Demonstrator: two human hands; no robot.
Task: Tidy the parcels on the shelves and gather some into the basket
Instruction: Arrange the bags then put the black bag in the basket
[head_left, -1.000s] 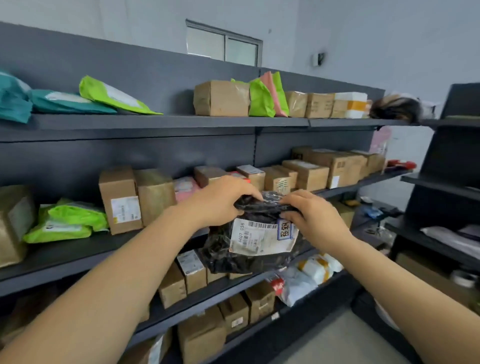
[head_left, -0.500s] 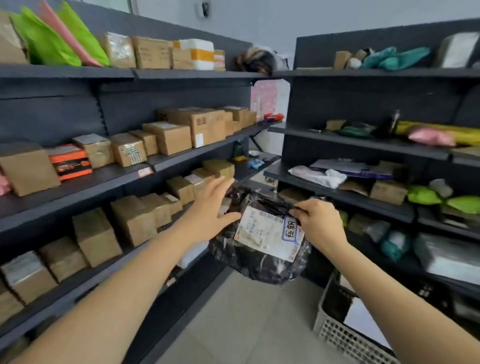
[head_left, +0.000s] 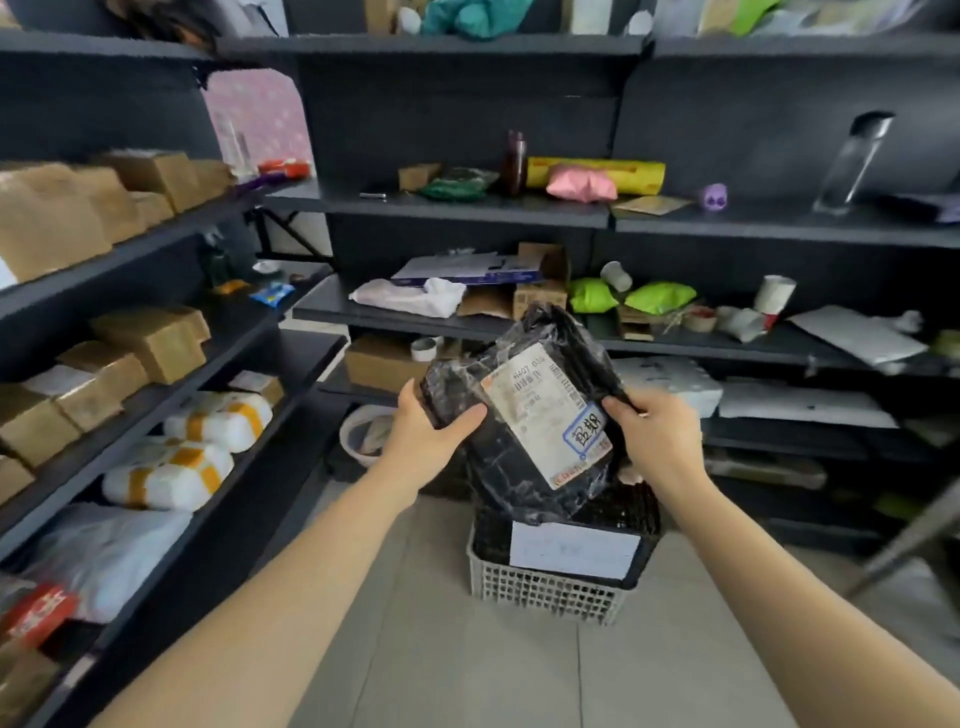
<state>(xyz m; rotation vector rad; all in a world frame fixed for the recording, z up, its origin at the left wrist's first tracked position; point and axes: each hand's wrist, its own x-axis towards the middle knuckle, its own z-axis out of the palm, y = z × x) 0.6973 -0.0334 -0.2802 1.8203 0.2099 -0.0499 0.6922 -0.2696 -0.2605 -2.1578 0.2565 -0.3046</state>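
Note:
I hold a black plastic parcel (head_left: 514, 467) with a white shipping label in both hands, tilted, just above the basket. My left hand (head_left: 423, 439) grips its left edge with the thumb on top. My right hand (head_left: 657, 439) grips its right edge. Below it on the floor stands a white mesh basket (head_left: 545, 592), which holds a dark parcel with a white label (head_left: 574, 556).
Dark shelves on the left carry brown boxes (head_left: 150, 340) and white bags with orange tape (head_left: 171, 475). The shelves ahead hold green bags (head_left: 657, 297), a pink bag (head_left: 582, 186), paper cups and flat white mailers. A grey tiled floor (head_left: 467, 665) lies in front of the basket.
My view has swung right from the left shelves to the corner. The black parcel has come away from the shelf and now hangs over the basket. My left hand has closed on it again.

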